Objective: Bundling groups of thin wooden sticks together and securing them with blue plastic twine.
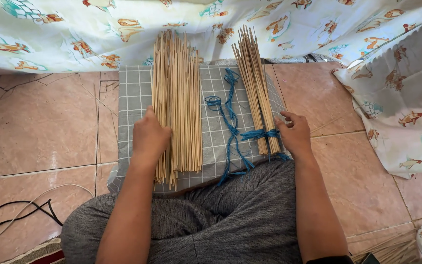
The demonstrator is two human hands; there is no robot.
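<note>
My left hand (pixel 148 137) rests flat on the left side of a wide loose pile of thin bamboo sticks (pixel 179 98) that lies on a grey checked cushion (pixel 133 98). My right hand (pixel 295 133) touches the lower end of a smaller stick bundle (pixel 256 83), which is tied near its bottom with blue string (pixel 260 134). Loose lengths of blue string (pixel 228 110) lie on the cushion between the two groups of sticks. Neither hand has its fingers closed around anything.
A patterned white cloth (pixel 74 34) hangs along the top and down the right side. Pink floor tiles (pixel 40 127) surround the cushion. Black and white cables (pixel 20 208) lie at lower left. More sticks (pixel 391 247) lie at bottom right. My grey-clad legs fill the foreground.
</note>
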